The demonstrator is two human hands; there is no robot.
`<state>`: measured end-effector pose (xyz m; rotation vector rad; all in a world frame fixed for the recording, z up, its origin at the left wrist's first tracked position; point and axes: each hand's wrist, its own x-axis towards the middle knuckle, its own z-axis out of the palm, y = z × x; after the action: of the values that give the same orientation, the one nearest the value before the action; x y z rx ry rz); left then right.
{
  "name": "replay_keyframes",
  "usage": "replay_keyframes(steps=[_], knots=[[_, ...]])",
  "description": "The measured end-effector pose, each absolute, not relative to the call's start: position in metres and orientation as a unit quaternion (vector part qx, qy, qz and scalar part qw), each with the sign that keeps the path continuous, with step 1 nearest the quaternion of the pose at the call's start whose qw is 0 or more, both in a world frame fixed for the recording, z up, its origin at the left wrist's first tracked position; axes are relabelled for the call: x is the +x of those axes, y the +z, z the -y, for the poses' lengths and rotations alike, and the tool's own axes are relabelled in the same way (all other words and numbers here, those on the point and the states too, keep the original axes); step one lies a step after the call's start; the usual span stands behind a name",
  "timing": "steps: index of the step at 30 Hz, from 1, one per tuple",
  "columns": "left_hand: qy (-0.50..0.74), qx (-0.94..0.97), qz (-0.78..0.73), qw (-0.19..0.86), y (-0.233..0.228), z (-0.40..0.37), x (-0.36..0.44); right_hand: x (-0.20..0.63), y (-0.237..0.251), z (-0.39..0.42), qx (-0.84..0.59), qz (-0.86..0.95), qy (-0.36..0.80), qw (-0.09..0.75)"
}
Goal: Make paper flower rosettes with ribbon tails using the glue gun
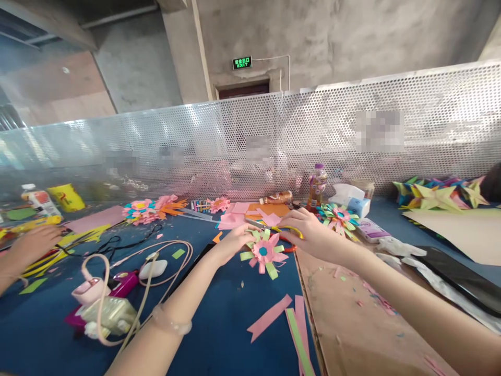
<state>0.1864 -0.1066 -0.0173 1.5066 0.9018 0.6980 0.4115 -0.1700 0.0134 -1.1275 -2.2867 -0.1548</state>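
Observation:
My left hand [234, 241] is closed on a paper flower [263, 253] with pink and light green petals and a blue centre, held above the blue table. In my right hand [306, 230] is a pair of scissors [293, 232] with yellow and red-orange handles. The blades reach toward the flower's far edge; whether they touch it I cannot tell. Pink paper strips [270, 317] and a light green strip [299, 342] lie on the table nearer to me. Beyond my hands are pink paper sheets [235, 215].
Finished paper flowers [143, 213] lie back left, another [338, 216] right of my hand. Cables and chargers [117, 313] cover the left. A drink bottle [317, 185] stands by the perforated metal partition [176, 146]. Another person's hand [37, 243] is far left.

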Motion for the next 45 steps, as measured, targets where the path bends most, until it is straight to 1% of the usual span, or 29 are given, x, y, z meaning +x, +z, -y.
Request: replay_keyframes(steps=[3,7,10,17,23,26,31,34,37,40,42,45], knots=[[0.275,0.665,-0.383,0.579,-0.013,0.113,0.188,0.399,-0.005,0.164,-0.438,0.840,-0.032,0.318],[0.243,0.690,-0.362,0.577,-0.007,0.123,0.194,0.389,-0.021,0.159,-0.487,0.797,0.083,0.348],[0.218,0.705,-0.357,0.572,-0.006,0.126,0.197,0.390,-0.023,0.155,-0.493,0.780,0.149,0.355],[0.212,0.707,-0.369,0.564,-0.008,0.128,0.199,0.394,-0.013,0.154,-0.498,0.753,0.221,0.367],[0.230,0.696,-0.357,0.579,-0.007,0.129,0.201,0.404,-0.007,0.154,-0.479,0.752,0.298,0.340],[0.247,0.681,-0.351,0.594,-0.008,0.129,0.202,0.412,-0.009,0.149,-0.486,0.730,0.337,0.342],[0.262,0.697,-0.338,0.576,-0.012,0.127,0.203,0.422,-0.013,0.144,-0.463,0.687,0.446,0.340],[0.276,0.710,-0.324,0.561,-0.013,0.126,0.203,0.425,-0.011,0.145,-0.440,0.675,0.487,0.337],[0.287,0.721,-0.318,0.545,-0.011,0.125,0.202,0.426,-0.005,0.149,-0.426,0.673,0.501,0.339],[0.298,0.732,-0.313,0.527,-0.009,0.126,0.202,0.426,0.004,0.154,-0.426,0.692,0.473,0.341],[0.299,0.742,-0.311,0.514,-0.008,0.126,0.202,0.426,0.009,0.157,-0.435,0.721,0.433,0.322],[0.295,0.764,-0.313,0.480,-0.008,0.128,0.203,0.425,0.013,0.159,-0.445,0.760,0.388,0.272]])
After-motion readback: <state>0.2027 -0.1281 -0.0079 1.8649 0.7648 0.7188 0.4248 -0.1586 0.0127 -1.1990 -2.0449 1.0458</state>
